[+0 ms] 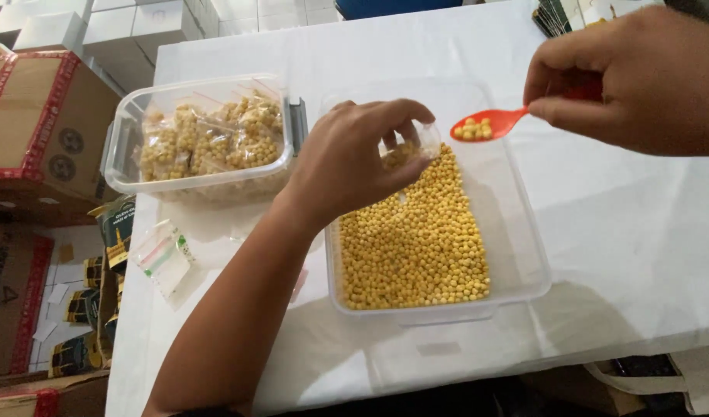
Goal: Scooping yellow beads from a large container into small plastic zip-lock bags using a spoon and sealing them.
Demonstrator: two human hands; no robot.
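1. A clear plastic tub sits in the middle of the white-covered table, its left part filled with small round yellow pellets; the right part of its floor is bare.
2. A second clear tub stands to the left, near the table's far left corner, holding several small clear bags already packed with the same yellow pellets.
3. The left hand hovers over the far end of the pellet tub, thumb and fingers pinched round a small clear bag. The bag seems to hold a few pellets, though its thin film is hard to make out against the heap beneath.
4. The right hand is closed on the handle of a red-orange plastic spoon, gripping it between thumb and bent fingers, so that most of the handle is hidden.
5. The spoon's bowl points left, level, and carries a small cluster of yellow pellets. It sits just beside the mouth of the bag in the left hand, slightly to its right, above the tub.
6. An empty clear zip bag with coloured stripes lies flat on the table by the left edge, in front of the bag-filled tub.
7. Cardboard boxes with red tape stand on the floor to the left of the table.
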